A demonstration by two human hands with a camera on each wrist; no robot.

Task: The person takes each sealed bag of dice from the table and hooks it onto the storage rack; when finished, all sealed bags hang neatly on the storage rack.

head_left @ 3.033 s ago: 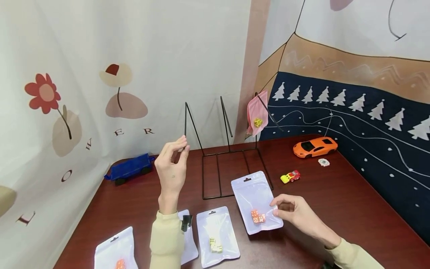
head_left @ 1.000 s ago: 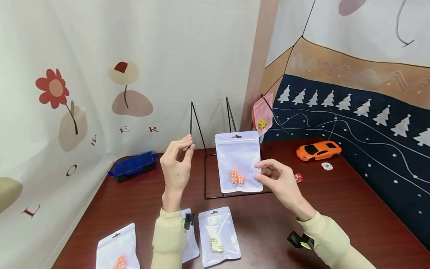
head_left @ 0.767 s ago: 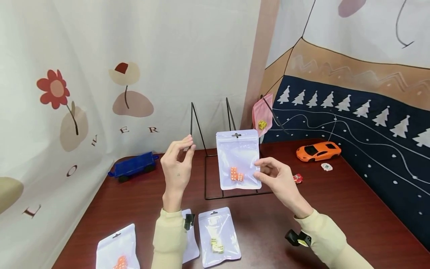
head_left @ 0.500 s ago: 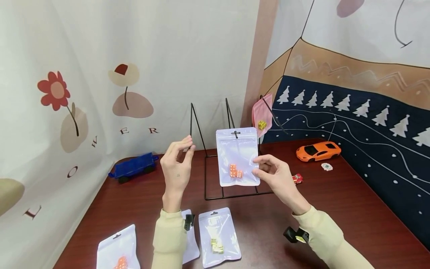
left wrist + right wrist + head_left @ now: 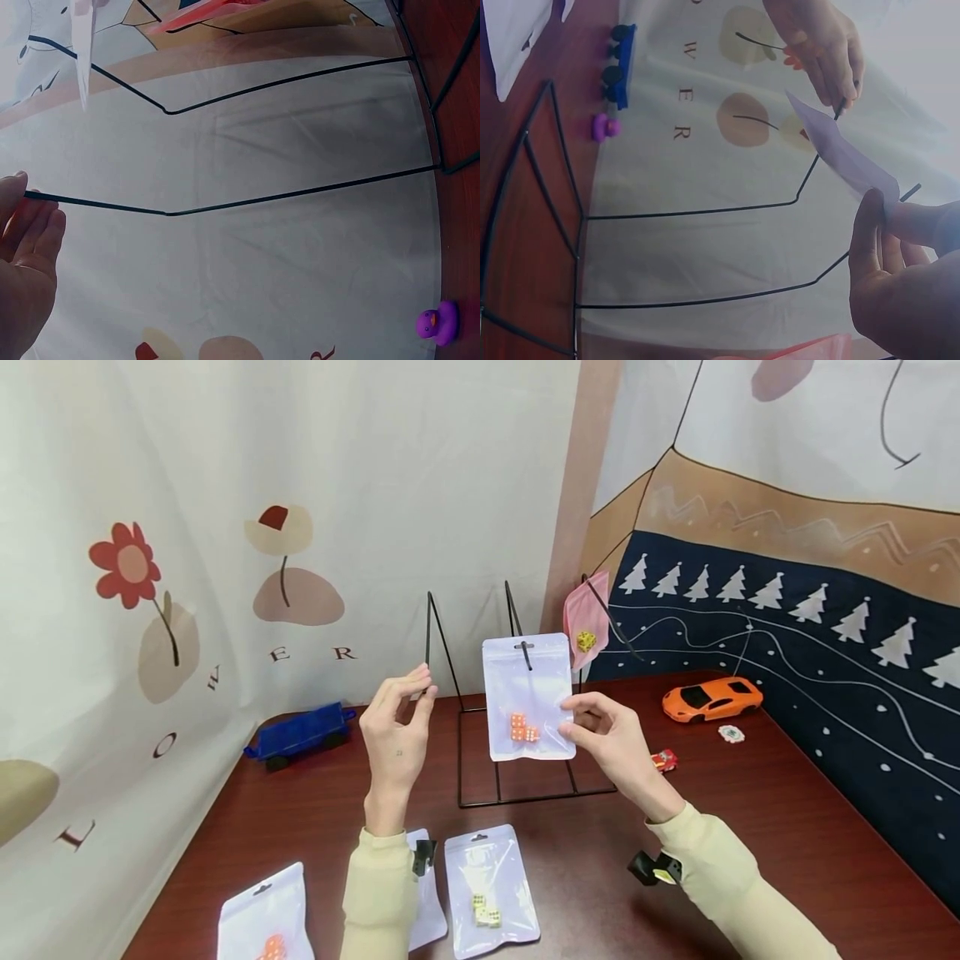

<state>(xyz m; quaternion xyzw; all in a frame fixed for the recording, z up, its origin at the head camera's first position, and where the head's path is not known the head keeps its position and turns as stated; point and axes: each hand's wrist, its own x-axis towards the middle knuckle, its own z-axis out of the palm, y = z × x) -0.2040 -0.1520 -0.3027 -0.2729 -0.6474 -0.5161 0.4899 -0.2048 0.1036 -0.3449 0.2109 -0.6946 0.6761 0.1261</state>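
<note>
At one three-pronged rack (image 5: 460, 760), left hand (image 5: 393, 727) pinching one prong (image 5: 105, 205), right hand (image 5: 611, 743) pinching one bag (image 5: 504, 685), three dice (image 5: 517, 727) inside

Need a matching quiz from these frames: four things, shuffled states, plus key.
Things:
1. left hand
2. pink bag
3. orange toy car
4. right hand

States:
A. standing on the table, right of the wire rack
B. holding the right edge of the pale lilac bag with orange dice
C. pinching the end of the left prong
D. hanging on the right prong

Pairs: 1-C, 2-D, 3-A, 4-B
</note>
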